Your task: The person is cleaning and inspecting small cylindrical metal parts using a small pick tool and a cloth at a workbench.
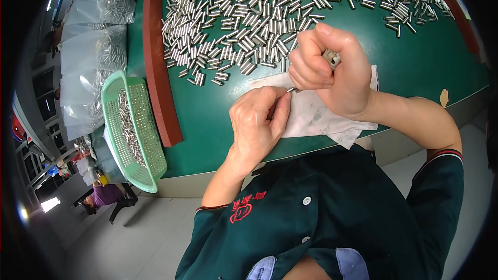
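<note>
Right hand [332, 70] fingers clenched on metal pins [332, 58]; left hand [258, 124] pinching pin [293, 89]

Shirt [332, 212]: dark green, short-sleeved, buttoned
Sleeve cuffs [444, 153]: red-striped trim
Chest emblem [244, 206]: red embroidery
Collar lining [351, 263]: light blue

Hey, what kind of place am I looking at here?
Likely a small-parts factory workbench: hundreds of small metal pins spread over a green table, a green basket of more, and clear bags of them alongside.
</note>
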`<action>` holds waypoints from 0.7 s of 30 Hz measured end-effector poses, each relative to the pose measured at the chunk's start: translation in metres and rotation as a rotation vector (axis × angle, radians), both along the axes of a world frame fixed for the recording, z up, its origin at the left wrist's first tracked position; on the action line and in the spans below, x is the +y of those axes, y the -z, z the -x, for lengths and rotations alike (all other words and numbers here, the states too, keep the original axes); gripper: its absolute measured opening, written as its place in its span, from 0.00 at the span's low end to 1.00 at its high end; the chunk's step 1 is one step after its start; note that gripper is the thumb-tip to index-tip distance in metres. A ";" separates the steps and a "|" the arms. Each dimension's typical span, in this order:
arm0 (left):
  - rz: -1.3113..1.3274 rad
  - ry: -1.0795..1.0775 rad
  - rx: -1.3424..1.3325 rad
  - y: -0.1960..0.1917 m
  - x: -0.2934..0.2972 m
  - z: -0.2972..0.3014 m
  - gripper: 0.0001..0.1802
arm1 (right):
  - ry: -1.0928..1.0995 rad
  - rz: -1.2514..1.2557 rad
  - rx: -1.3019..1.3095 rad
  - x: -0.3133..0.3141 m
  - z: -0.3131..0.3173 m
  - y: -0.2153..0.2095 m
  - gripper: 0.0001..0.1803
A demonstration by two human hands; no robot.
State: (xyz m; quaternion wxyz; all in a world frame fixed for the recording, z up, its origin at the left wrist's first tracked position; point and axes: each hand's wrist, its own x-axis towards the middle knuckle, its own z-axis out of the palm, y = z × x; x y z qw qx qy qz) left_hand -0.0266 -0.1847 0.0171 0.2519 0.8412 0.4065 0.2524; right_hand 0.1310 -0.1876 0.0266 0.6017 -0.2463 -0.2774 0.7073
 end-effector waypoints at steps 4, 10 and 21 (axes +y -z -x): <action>-0.002 0.000 -0.019 0.001 0.000 -0.001 0.06 | -0.011 0.002 -0.022 0.000 -0.002 -0.001 0.23; -0.010 0.003 -0.029 0.001 0.001 -0.001 0.06 | -0.010 -0.014 -0.008 0.001 -0.002 -0.001 0.23; -0.002 -0.006 -0.031 0.001 0.000 -0.001 0.06 | 0.008 -0.007 -0.023 0.000 -0.001 -0.002 0.22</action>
